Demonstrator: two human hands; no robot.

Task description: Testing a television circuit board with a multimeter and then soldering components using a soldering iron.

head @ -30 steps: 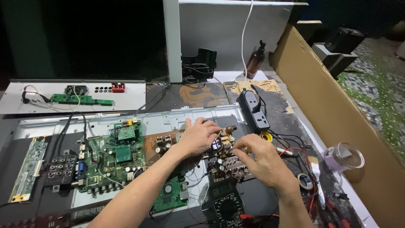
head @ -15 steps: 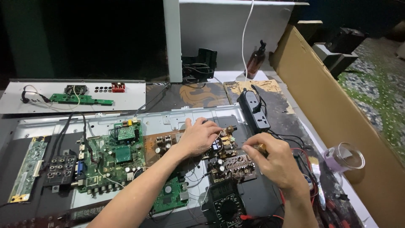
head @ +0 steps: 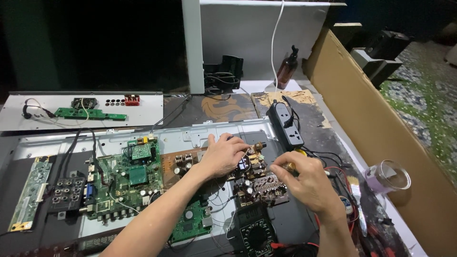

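the left hand [head: 223, 154] lies palm down on the brown circuit board [head: 209, 164], fingers curled over its upper right part and pressing on it rather than lifting it; the fingertips reach toward a small round part at the board's far edge, and whether they pinch anything there cannot be told. the right hand [head: 309, 183] is closed into a loose fist around a tool with a yellow handle [head: 289, 167], only the handle's end showing between thumb and forefinger; the tool's tip is hidden behind the fingers, so where it meets the board is not clear. this hand sits just right of the finned metal heatsink [head: 269, 183], which stands on the lower right end of the brown board.

the brown board rests on the grey metal back panel [head: 190, 135] of a flat screen, right beside the large green main board [head: 126, 183], with a smaller green board [head: 193, 223] below it. a black multimeter [head: 254, 235] lies near the bottom edge, close to the right wrist. a black power strip [head: 285, 123] lies beyond the hands, a clear plastic cup [head: 388, 176] stands to the right by a tall cardboard sheet [head: 381, 138], and a brown pump bottle [head: 287, 69] stands at the back
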